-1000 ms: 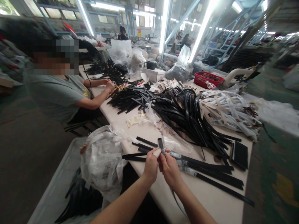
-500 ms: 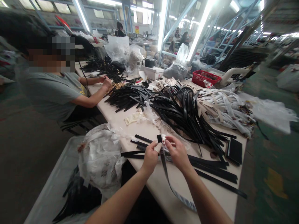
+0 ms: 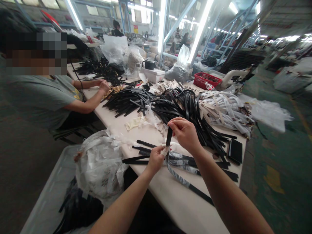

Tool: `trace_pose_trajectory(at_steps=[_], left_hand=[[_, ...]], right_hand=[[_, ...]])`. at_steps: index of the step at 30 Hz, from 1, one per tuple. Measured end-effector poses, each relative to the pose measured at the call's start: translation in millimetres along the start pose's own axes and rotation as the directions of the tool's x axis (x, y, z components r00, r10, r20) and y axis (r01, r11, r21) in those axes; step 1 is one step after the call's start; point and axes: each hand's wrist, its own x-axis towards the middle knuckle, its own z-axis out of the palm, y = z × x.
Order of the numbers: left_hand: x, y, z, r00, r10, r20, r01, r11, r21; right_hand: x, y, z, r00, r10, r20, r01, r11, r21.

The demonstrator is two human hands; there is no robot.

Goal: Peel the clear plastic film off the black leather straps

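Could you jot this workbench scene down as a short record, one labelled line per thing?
left hand: closed on a black strap
right hand: pinching that strap's upper end
nearby straps: several on the table, some partly wrapped in clear plastic
main pile: long black straps, beside pale strips
behind: red basket; black pot on a white box
co-worker: seated at left, both hands near gold-coloured pieces

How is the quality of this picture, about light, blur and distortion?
Head view: the tube light glares white, with haze around; the seated person looks smeared, head partly pixelated; black strips in the crate sink into shadow; the wide lens seems to stretch the edges; left hand, right hand and held strip stay readable.
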Motion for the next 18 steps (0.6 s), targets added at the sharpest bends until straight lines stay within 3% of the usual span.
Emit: trace_pose_trajectory(at_steps=[5,9,13,17,18], left_hand=[[-2.4,-6.8,2.1,0.999,0.002,0.048,-0.004,0.999,0.035],[-3.3,-4.5,10.0,0.984,-0.049,0.171,0.051,0.999,-0.006],[-13.3,6.5,4.2,0.906,-0.101,0.41,0.144,0.987,-0.077],[-29.4,25.2,-31.3,0.751,-0.2,0.629,0.209,0.976,0.062],[-32.4,28.4,-39.1,0.731,-0.214,0.648,0.197,0.975,0.099]], right_hand=[[0.2,-22.4,-28.3,0.981,-0.047,-0.189,0.042,0.999,-0.029],[8.5,-33.3,-56.4,0.916,-0.076,-0.393,0.067,0.997,-0.036],[21.5,-21.8,-107.7,0.759,0.012,-0.651,0.055,0.995,0.083],[9.2,14.0,-184.0,0.559,0.157,-0.814,0.035,0.977,0.212],[0.2,25.3,-199.9,0.506,0.18,-0.844,0.027,0.974,0.224]])
